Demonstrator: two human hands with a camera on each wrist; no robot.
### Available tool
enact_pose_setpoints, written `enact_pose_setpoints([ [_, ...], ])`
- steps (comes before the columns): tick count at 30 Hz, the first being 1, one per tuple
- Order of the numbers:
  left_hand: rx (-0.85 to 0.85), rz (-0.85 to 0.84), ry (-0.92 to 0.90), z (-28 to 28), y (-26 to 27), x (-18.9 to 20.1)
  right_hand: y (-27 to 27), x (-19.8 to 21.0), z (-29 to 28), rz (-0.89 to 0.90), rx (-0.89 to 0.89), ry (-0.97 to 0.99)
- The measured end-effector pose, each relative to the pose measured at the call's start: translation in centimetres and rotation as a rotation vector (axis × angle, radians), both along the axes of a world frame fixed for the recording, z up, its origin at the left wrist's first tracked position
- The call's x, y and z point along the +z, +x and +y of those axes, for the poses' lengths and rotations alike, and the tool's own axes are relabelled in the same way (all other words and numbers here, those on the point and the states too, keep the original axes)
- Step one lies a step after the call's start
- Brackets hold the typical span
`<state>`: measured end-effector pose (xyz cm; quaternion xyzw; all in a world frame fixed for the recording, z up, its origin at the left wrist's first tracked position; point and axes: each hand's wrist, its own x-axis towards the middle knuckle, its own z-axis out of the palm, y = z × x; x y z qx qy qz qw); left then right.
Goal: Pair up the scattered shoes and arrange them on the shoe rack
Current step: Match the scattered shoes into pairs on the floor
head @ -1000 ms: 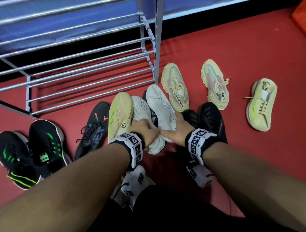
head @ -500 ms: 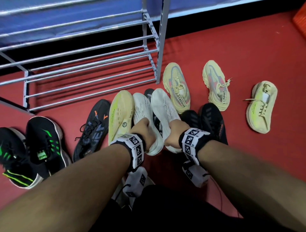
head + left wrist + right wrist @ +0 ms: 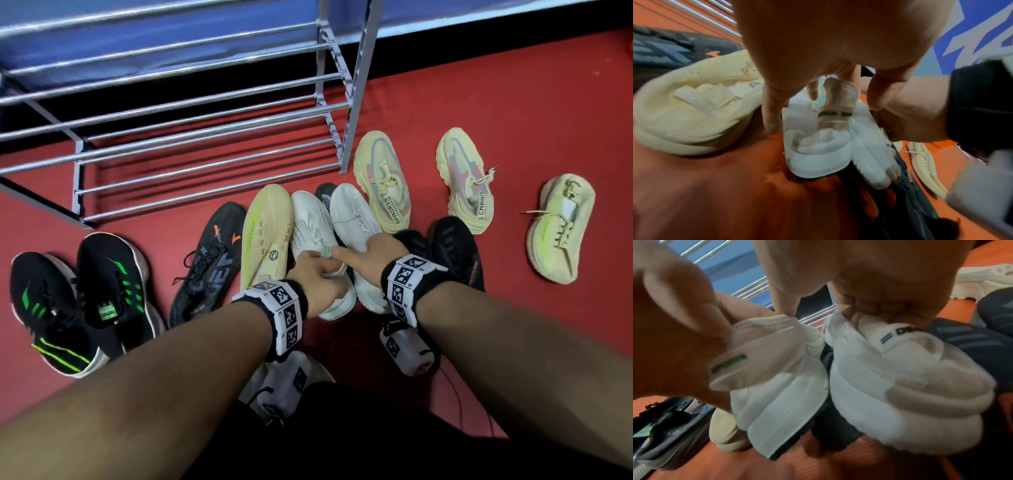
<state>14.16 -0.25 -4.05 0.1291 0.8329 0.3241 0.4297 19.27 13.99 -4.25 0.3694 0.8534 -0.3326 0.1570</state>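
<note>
Left hand (image 3: 317,274) pinches one white sneaker's (image 3: 310,226) heel; beside it, right hand (image 3: 368,255) grips its mate (image 3: 356,216).

Two white knit sneakers (image 3: 317,236) (image 3: 356,222) sit side by side just in front of the metal shoe rack (image 3: 205,144), heels gripped and lifted a bit. Left of them there's a pale yellow shoe (image 3: 267,236), a black one with orange marks (image 3: 212,260) and a black-green pair (image 3: 82,301). Right of the rack: three more yellowish ones.
</note>
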Motion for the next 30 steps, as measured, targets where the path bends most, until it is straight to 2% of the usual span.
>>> enact_pose_setpoints([
  [3,0.019,-0.061,0.062,-0.1,0.4,0.2,-0.8,0.4,-0.2,-0.070,0.004,0.037],
  [6,-0.037,-0.057,0.156,0.0,0.6,-0.1,-1.3,0.9,-0.6,-0.129,0.106,0.118],
  [10,0.140,-0.040,0.191,0.8,0.9,1.1,-0.8,1.8,-0.7,-0.085,0.173,0.198],
  [12,0.223,0.080,0.114,1.3,0.6,0.7,-0.1,2.0,-0.7,-0.030,0.166,0.237],
  [15,0.202,0.223,-0.123,1.7,0.4,0.8,1.7,2.1,-0.3,0.061,0.130,0.277],
  [17,0.243,0.176,-0.149,1.9,0.9,0.8,3.1,2.3,0.5,0.106,0.121,0.286],
  [22,0.297,0.021,-0.001,3.8,3.6,1.4,6.7,2.4,2.8,0.201,0.094,0.268],
  [24,0.266,0.003,0.035,5.1,4.7,1.8,8.5,2.3,4.0,0.257,0.007,0.253],
  [27,0.150,0.076,0.077,6.8,6.3,1.6,10.8,1.8,5.5,0.275,-0.117,0.272],
  [30,0.010,0.103,0.069,8.2,8.2,0.8,13.1,0.8,6.5,0.129,-0.154,0.280],
])
